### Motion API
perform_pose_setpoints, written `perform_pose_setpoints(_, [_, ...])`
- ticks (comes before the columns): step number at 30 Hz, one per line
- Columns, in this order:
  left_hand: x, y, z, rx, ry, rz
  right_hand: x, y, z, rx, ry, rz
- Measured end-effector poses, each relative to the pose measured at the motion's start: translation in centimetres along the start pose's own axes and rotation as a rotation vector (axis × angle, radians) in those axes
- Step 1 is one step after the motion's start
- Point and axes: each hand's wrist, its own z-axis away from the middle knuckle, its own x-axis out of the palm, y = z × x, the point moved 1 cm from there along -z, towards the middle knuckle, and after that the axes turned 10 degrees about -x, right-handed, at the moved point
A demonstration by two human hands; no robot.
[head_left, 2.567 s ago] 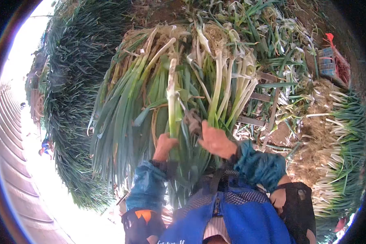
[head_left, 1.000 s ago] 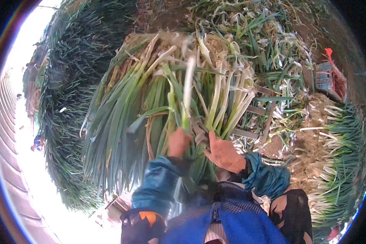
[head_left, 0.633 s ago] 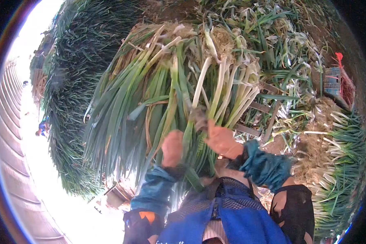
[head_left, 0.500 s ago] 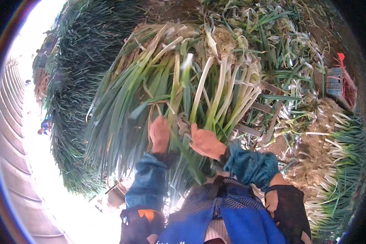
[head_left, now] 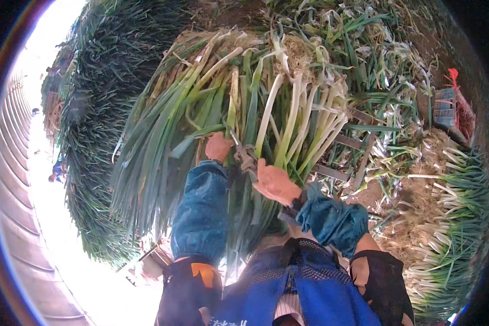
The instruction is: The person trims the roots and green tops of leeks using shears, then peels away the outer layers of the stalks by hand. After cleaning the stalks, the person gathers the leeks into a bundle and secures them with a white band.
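Observation:
A pile of long green onions (head_left: 288,122) lies in front of me, their roots away from me and their leaves hanging toward me. My left hand (head_left: 219,147) is closed at the middle of the pile, against the green leaves; what its fingers hold is hidden. Just to its right, my right hand (head_left: 277,182) is wrapped round a dirt-caked tool (head_left: 246,159) with a thin metal tip, shaped like an air blow gun. The tip points up and left, close to a yellowish onion stalk (head_left: 232,100). A dark part runs back from the tool under my right wrist.
A tall stack of green onions (head_left: 92,125) stands at left. Peeled onions (head_left: 462,217) with white stems lie in a row at right. Stripped leaves (head_left: 386,70) litter the ground beyond the wooden slats (head_left: 349,142). A blue crate (head_left: 445,108) sits at far right.
My left hand has moved up and away from me, its forearm stretching out. The loose leaf slanting below my hands is gone from that spot. My right hand has barely shifted.

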Motion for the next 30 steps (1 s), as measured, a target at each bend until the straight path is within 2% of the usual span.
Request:
perform_pose_setpoints(3, [-0.5,0.3,-0.2,0.066,-0.036,-0.033,0.2,1.6,-1.7,0.046,0.004,0.037])
perform_pose_setpoints(6, [0.0,1.9,0.7,-0.087,0.037,0.008,-0.5,1.1,-0.9,0.051,0.024,0.029])
perform_pose_setpoints(7, [0.0,1.8,1.0,-0.070,0.051,0.012,-1.1,0.4,-0.2,0.070,-0.027,-0.097])
perform_pose_setpoints(10, [-0.7,1.7,0.4,-0.075,-0.053,0.006,-2.1,-1.8,1.4,0.029,-0.080,-0.071])
perform_pose_setpoints(11, [-0.8,1.5,0.8,-0.047,-0.016,0.122,-2.4,-1.9,1.0,0.078,-0.134,-0.112])
perform_pose_setpoints(14, [-3.3,0.6,2.2,0.037,-0.275,0.268,-1.6,-0.2,-1.0,0.189,-0.063,-0.098])
perform_pose_setpoints(15, [-3.6,0.2,2.6,0.011,-0.308,0.315,-2.2,-0.3,-1.7,0.185,0.001,-0.098])
perform_pose_setpoints(18, [-4.3,-0.6,4.9,0.125,-0.352,0.644,-4.6,-2.1,-0.3,0.213,-0.145,-0.159])
perform_pose_setpoints(19, [-6.2,0.0,7.1,0.151,-0.313,0.630,-4.1,-2.5,1.4,0.062,-0.071,-0.149])
perform_pose_setpoints(22, [-5.8,-1.4,10.7,0.113,-0.349,0.660,-4.3,-4.1,2.4,0.226,-0.274,-0.214])
perform_pose_setpoints(27, [-4.7,-4.0,16.3,-0.020,-0.519,0.776,-2.4,-0.8,-2.5,0.189,-0.088,-0.068])
perform_pose_setpoints(30, [-3.4,-5.0,18.5,-0.111,-0.552,0.819,-2.0,0.4,-3.3,0.306,-0.090,-0.103])
